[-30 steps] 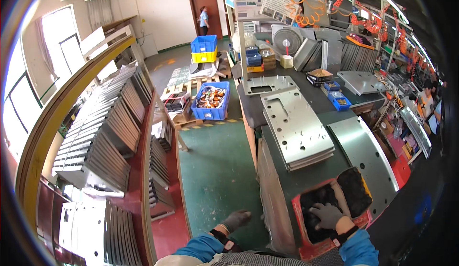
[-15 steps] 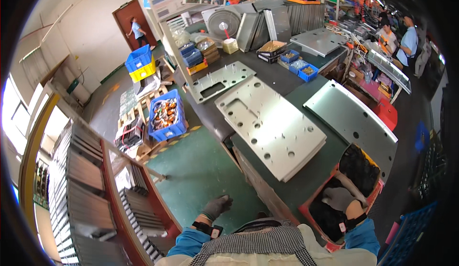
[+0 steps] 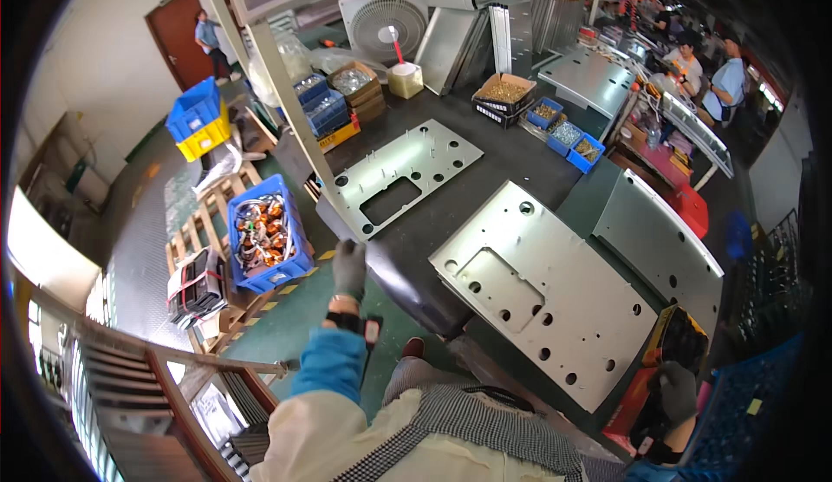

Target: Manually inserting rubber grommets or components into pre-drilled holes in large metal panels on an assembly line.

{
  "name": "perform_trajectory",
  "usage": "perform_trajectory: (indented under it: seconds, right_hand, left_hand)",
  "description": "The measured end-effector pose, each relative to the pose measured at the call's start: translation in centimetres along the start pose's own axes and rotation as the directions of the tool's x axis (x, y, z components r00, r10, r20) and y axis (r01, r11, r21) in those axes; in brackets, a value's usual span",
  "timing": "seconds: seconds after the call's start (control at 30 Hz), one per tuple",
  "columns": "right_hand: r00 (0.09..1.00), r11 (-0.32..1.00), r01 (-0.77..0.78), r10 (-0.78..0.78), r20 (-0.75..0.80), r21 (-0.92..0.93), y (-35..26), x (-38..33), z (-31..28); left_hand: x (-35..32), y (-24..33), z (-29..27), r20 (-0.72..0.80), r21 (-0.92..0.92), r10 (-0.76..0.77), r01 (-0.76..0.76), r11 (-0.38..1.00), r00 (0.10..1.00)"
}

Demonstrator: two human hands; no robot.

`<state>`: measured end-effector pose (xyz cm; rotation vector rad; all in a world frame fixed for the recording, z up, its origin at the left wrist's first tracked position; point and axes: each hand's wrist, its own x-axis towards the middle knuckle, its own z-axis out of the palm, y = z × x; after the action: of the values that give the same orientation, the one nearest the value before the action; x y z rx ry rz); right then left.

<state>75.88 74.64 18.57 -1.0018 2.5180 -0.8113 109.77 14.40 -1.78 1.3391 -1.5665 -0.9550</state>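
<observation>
My left hand (image 3: pixel 349 270), in a dark grey glove, reaches forward beside the near corner of a metal plate with upright studs (image 3: pixel 446 153). Its fingertips point away from me, so I cannot see whether they touch the plate. That plate has a large cutout and several round holes. My right hand (image 3: pixel 674 393), gloved too, is curled at a red bin (image 3: pixel 631 406) of black items (image 3: pixel 680 343); anything inside its fingers is hidden. Between my hands, a larger flat plate (image 3: pixel 581 300) with a cutout and round holes lies on the dark bench.
Small blue bins of hardware (image 3: pixel 565 138) and a carton of brass-coloured parts (image 3: pixel 505 92) stand farther back. A curved metal panel (image 3: pixel 659 239) lies at right. On the left are a post (image 3: pixel 290 105) and a blue crate of orange parts (image 3: pixel 299 261). Co-workers stand at far right.
My left hand has gone forward from near my waist to the studded plate's corner. My right hand remains at the red bin, now more curled. The view has shifted and turned.
</observation>
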Motion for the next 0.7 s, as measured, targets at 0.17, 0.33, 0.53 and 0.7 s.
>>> perform_trajectory:
  seconds: [0.17, 0.33, 0.53, 0.7]
  right_hand:
    - [0.963, 0.998, 0.049, -0.035, -0.268, 0.047, -10.0, 4.5, 4.1]
    - [0.965, 0.962, 0.156, -0.099, -0.244, 0.225, -16.3, 12.6, 8.6]
    - [0.925, 0.956, 0.294, -0.29, -0.246, -0.02, -20.7, 26.3, 15.9]
    - [0.963, 0.962, 0.149, -0.194, -0.188, -0.228, -20.4, 32.9, 19.4]
  left_hand:
    - [14.3, -6.6, 2.1, 0.125, 0.057, -0.438, 0.434, 0.899, 0.89]
    - [14.6, -7.3, 4.8, 0.261, 0.106, -0.219, 0.198, 0.974, 0.94]
    - [12.4, -1.0, 6.2, 0.218, 0.427, -0.265, 0.153, 0.891, 0.939]
    - [7.1, 5.4, 6.8, 0.531, -0.01, 0.278, -0.322, 0.947, 0.801]
